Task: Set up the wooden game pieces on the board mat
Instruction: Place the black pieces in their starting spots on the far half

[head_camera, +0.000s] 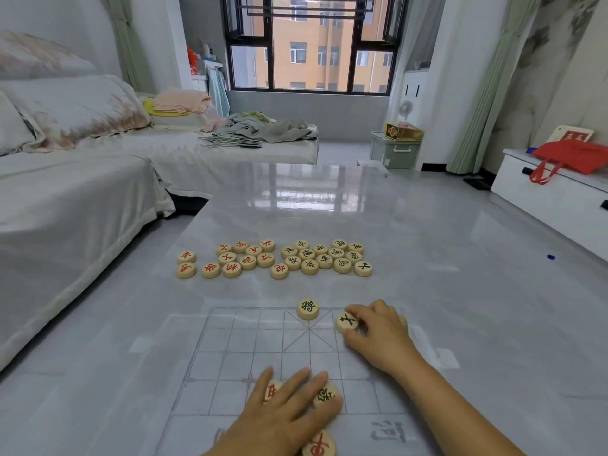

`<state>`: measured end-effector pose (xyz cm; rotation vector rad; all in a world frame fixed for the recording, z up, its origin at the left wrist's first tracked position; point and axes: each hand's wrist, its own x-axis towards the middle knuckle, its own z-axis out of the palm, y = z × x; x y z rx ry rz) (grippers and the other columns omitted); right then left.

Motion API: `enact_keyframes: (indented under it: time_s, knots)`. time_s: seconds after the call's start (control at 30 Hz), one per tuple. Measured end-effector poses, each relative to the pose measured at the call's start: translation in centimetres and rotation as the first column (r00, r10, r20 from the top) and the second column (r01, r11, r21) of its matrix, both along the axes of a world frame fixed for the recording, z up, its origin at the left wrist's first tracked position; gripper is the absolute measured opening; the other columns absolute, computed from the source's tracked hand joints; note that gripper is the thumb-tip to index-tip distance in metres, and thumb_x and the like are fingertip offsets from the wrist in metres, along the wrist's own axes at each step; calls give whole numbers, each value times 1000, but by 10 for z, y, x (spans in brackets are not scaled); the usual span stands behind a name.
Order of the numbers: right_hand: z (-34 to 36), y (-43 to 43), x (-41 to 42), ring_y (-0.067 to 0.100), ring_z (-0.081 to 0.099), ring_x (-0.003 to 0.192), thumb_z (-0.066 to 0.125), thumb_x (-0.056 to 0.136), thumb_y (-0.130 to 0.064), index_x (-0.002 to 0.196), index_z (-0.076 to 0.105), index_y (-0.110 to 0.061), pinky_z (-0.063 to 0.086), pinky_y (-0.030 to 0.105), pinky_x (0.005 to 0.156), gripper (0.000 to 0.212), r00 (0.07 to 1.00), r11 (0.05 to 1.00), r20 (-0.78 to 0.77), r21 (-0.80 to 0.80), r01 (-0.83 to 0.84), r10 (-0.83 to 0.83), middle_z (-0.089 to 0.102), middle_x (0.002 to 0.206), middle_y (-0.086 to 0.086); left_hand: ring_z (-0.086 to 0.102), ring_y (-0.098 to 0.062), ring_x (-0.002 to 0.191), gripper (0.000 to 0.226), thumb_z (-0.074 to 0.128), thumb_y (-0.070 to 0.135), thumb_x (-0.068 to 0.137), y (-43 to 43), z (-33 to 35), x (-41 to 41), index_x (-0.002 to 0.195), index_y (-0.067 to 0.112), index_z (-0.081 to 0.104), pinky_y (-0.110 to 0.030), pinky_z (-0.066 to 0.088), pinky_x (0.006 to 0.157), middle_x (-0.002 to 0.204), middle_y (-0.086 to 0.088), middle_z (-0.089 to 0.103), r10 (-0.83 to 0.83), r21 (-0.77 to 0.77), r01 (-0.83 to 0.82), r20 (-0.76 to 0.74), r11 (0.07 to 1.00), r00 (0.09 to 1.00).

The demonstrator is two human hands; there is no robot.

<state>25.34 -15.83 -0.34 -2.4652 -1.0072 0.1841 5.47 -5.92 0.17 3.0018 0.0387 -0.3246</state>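
While our right hand (378, 337) pinches a disc (346, 320), left hand (289, 406) spread, we should centre it at three o'clock of the general (308, 308).

Covered sofa (75, 205), window (312, 44), red bag (572, 156)

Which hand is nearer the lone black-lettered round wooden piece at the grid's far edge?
Right. The right hand, pinching another black-lettered wooden disc, is just right of the lone round wooden piece; the left hand lies flat nearer the person.
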Motion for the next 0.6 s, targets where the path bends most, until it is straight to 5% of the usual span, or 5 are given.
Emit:
enact_keyframes:
  time_s: [0.1, 0.17, 0.27, 0.47, 0.6]
  knots:
    - [-5, 1, 5, 11, 36, 101, 50, 87, -37, 128, 48, -32, 24, 23, 86, 42, 999, 995, 8, 87, 49, -49, 38, 99, -7, -9, 9, 133, 70, 28, 71, 78, 10, 21, 21, 141, 43, 16, -33, -5, 116, 141, 33, -2, 148, -246, -98, 194, 964, 970]
    - [-8, 0, 6, 8, 35, 99, 52, 85, -43, 125, 49, -33, 24, 23, 85, 41, 1000, 994, 4, 110, 30, -30, 39, 99, -8, 14, 1, 139, 65, 26, 62, 80, 29, 30, 50, 139, 36, 31, -25, 6, 115, 147, 23, 19, 223, -264, -134, 348, 955, 911]
    - [-12, 0, 8, 7, 37, 98, 57, 82, -50, 119, 52, -35, 26, 23, 84, 40, 999, 990, 19, 139, 37, -40, 41, 101, -8, 42, -18, 127, 40, 43, 33, 92, 52, 37, 113, 130, 21, 49, -34, 32, 106, 137, 1, 50, 224, -230, -137, 408, 964, 885]
    - [-18, 2, 12, 12, 47, 103, 59, 81, -36, 112, 48, -26, 28, 24, 85, 35, 992, 965, 10, 232, 122, -128, 41, 99, -9, 35, -29, 124, 38, 43, 25, 93, 47, 26, 237, 128, 12, 49, -37, 27, 98, 133, -12, 47, 80, 118, -126, 338, 985, 938]
    - [-17, 4, 13, 12, 45, 92, 57, 80, -34, 92, 38, -27, 26, 24, 79, 23, 989, 962, 21, 238, 135, -144, 44, 98, -5, 32, -33, 124, 38, 43, 27, 92, 44, 17, 262, 122, 4, 51, -40, 25, 100, 132, -17, 43, 92, 202, -150, 269, 968, 959]
